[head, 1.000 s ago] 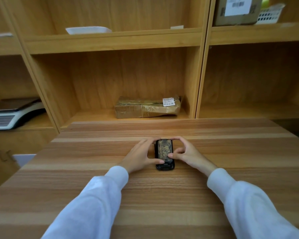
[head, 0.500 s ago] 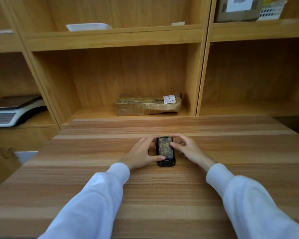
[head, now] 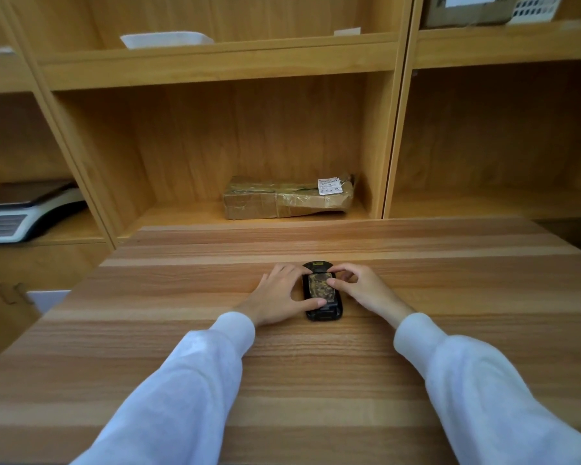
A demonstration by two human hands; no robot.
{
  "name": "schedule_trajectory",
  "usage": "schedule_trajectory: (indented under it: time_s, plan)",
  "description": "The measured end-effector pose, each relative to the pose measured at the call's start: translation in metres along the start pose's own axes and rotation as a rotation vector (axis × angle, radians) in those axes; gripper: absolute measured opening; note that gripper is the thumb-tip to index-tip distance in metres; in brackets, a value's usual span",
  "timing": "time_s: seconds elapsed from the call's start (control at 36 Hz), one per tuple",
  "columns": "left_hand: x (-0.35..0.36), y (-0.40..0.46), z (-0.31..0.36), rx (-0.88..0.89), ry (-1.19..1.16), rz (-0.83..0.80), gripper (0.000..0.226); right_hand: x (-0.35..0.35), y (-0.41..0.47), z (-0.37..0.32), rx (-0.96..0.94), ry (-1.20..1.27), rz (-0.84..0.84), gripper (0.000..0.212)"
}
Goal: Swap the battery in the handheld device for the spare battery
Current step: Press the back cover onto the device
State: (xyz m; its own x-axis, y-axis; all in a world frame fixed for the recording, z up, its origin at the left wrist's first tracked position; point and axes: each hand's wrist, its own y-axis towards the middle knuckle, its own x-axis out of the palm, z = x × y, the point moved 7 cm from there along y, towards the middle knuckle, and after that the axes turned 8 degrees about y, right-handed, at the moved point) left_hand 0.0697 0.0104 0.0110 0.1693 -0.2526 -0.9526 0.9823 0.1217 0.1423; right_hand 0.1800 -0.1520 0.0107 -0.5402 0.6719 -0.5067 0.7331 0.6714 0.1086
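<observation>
A small black handheld device (head: pixel 326 312) lies back-up on the wooden table (head: pixel 282 380), its long side pointing away from me. A worn, mottled brown battery (head: pixel 318 287) sits in its back. My left hand (head: pixel 282 297) cups the device's left side, thumb laid across the battery's near end. My right hand (head: pixel 363 286) presses from the right, with thumb and forefinger pinched on the battery's far right corner. No spare battery is in view.
Wooden shelving stands right behind the table. A taped brown parcel (head: pixel 287 198) lies in the middle compartment, a weighing scale (head: pixel 17 213) on the left shelf, a white tray (head: pixel 165 40) above, and a cardboard box (head: pixel 467 10) at the upper right.
My right fingers have shifted from the device's right edge up to the battery's far end. The left thumb stays on the near end. The camera has tilted slightly downward.
</observation>
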Motion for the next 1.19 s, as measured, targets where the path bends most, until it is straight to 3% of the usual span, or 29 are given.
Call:
schedule_trajectory:
  time_s: [0.47, 0.75, 0.86, 0.97, 1.19]
  plan:
    - [0.0, 0.003, 0.005, 0.057, 0.163, 0.037, 0.086, -0.002, 0.001, 0.006, 0.005, 0.05, 0.011, 0.036]
    - [-0.002, 0.003, 0.013, 0.009, 0.188, 0.135, 0.052, -0.001, 0.01, 0.007, 0.043, 0.098, -0.098, 0.028]
    - [-0.002, 0.007, 0.009, 0.011, 0.185, 0.126, 0.06, -0.002, 0.021, 0.009, 0.068, 0.126, -0.182, 0.024]
    - [0.001, 0.008, 0.005, 0.013, 0.188, 0.126, 0.057, 0.001, 0.034, 0.011, 0.055, 0.09, -0.231, 0.007]
    - [0.0, 0.006, 0.006, 0.015, 0.161, 0.155, 0.056, 0.0, 0.045, 0.01, 0.008, 0.059, -0.199, 0.008]
